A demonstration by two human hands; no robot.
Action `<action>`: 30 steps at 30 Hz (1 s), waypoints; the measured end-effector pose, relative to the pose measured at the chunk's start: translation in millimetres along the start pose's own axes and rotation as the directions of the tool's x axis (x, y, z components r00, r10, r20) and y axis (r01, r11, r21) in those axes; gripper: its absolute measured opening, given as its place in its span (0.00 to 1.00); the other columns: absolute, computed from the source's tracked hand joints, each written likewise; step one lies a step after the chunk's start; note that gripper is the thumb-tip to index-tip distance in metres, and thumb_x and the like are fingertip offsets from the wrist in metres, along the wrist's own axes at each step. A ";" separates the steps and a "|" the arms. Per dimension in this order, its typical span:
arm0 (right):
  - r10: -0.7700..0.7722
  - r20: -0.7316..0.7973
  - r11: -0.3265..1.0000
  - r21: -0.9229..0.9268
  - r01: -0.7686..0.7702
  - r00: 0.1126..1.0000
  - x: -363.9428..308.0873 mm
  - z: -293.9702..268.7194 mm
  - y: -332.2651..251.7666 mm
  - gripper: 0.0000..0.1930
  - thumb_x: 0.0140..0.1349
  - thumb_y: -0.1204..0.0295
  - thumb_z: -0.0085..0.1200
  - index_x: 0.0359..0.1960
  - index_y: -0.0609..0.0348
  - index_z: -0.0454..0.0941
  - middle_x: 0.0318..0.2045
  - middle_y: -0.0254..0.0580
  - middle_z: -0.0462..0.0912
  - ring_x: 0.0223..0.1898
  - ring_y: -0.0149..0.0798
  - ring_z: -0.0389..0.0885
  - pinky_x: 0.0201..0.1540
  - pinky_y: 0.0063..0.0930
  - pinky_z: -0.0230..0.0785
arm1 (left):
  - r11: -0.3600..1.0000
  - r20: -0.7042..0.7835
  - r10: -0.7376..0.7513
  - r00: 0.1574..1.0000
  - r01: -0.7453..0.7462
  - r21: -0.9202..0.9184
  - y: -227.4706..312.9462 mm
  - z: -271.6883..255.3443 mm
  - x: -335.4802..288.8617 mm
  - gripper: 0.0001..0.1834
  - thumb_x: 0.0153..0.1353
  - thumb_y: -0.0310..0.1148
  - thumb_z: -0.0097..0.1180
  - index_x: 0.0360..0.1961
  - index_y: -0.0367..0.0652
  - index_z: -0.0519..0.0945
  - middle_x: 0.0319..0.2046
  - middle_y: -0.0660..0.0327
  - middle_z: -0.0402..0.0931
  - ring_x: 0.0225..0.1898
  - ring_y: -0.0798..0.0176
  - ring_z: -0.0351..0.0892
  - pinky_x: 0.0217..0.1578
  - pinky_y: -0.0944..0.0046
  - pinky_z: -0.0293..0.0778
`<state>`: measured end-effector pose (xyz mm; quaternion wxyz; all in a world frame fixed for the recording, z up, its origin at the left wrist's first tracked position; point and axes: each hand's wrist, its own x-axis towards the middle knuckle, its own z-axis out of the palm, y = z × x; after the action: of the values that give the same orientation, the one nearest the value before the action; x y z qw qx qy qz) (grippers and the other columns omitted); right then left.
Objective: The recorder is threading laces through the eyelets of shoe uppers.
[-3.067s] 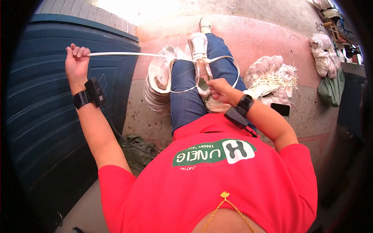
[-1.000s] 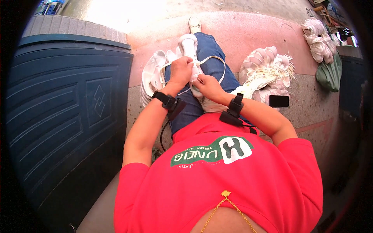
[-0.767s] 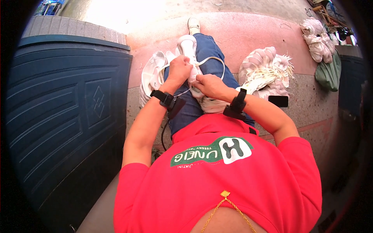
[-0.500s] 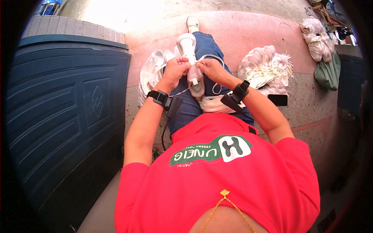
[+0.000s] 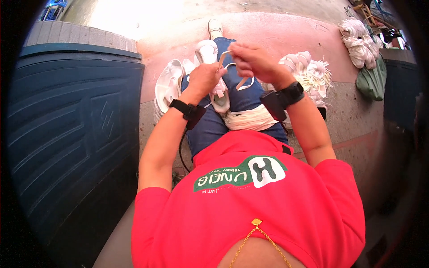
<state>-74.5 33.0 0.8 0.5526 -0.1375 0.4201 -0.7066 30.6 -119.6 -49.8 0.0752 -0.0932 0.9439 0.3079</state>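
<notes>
A white and pink lace-up shoe (image 5: 207, 52) lies along my lap, its toe pointing away from me; my left hand hides its middle. Over the shoe, my left hand (image 5: 203, 81) is closed, pinching a flat cream shoelace (image 5: 223, 58). The lace runs up to my right hand (image 5: 252, 61), which is raised to the right of the shoe with its fingers closed on it, slightly blurred. More lace loops below that hand, over my jeans. A bundle of pale laces (image 5: 250, 118) lies across my thigh.
White shoes (image 5: 168, 85) are heaped by my left leg. To the right sits a pile of white shoes (image 5: 304, 62) with loose lace ends. Farther right, more bundled shoes (image 5: 357, 47) stand above a green sack (image 5: 372, 80). A dark blue panelled door (image 5: 80, 111) borders my left side.
My right hand has lifted up and to the right, away from the shoe, drawing the lace along. My left hand has turned and now covers the shoe's middle.
</notes>
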 end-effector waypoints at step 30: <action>-0.237 -0.364 0.270 -0.915 -0.298 0.901 1.3 -32.3 72.4 0.18 0.61 0.58 0.36 0.31 0.62 0.68 0.27 0.59 0.75 0.35 0.59 0.72 0.36 0.46 0.63 | 0.983 -0.347 0.067 0.936 -0.003 0.182 3.5 19.8 -48.6 0.09 0.55 0.34 0.48 0.21 0.42 0.70 0.15 0.53 0.71 0.20 0.49 0.73 0.20 0.54 0.68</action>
<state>-48.0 43.5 -73.3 0.2607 -0.2737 0.8735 -0.3068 78.8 -98.7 -53.9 -0.0919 -0.1227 0.9674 0.2016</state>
